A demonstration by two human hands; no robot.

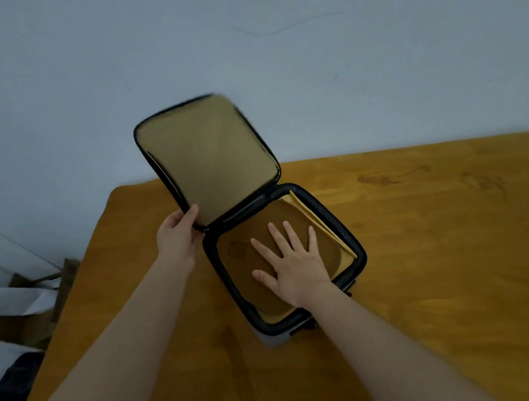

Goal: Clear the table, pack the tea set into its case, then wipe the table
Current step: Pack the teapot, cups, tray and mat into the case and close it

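Observation:
A square black-rimmed tea set case (352, 238) stands in the middle of the wooden table (453, 239). Its lid (208, 160), lined in tan, is raised and leans back to the left. My left hand (178, 234) grips the lid's lower left edge, thumb on the inside. A round brown tray (243, 273) lies on top inside the case and hides whatever is beneath it. My right hand (292, 262) presses flat on that tray with its fingers spread. A yellow lining flap (324, 225) stands along the case's right inner wall.
Wet streaks and stains (235, 361) mark the table in front of the case, and fainter marks (391, 176) lie at the back right. A grey wall rises behind. Off the table's left edge are cardboard boxes (26, 324) and a dark bundle (17, 378) on the floor.

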